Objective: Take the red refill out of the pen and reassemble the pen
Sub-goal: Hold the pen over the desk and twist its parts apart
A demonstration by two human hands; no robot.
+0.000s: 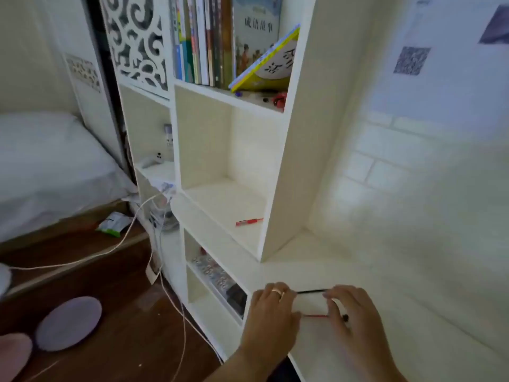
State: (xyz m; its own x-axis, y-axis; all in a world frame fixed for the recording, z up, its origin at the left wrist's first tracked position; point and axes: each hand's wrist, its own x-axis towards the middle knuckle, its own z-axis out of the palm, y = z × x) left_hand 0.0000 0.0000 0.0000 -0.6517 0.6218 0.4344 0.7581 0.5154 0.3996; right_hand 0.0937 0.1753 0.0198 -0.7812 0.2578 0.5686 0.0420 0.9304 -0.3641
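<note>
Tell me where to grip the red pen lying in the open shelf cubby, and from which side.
Grip the red pen around mid-barrel, coming in through the cubby's open front and from above. It lies flat on the shelf floor, roughly crosswise to the opening, its right end near the right side panel. Fingers should probably pinch across the barrel, since the ends are harder to reach.

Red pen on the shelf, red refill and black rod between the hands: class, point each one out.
Red pen (248, 222): head view, middle of its barrel.
Red refill (316, 315): head view, the stretch showing between both hands.
Black rod (311, 291): head view, its middle, above the refill.
</note>
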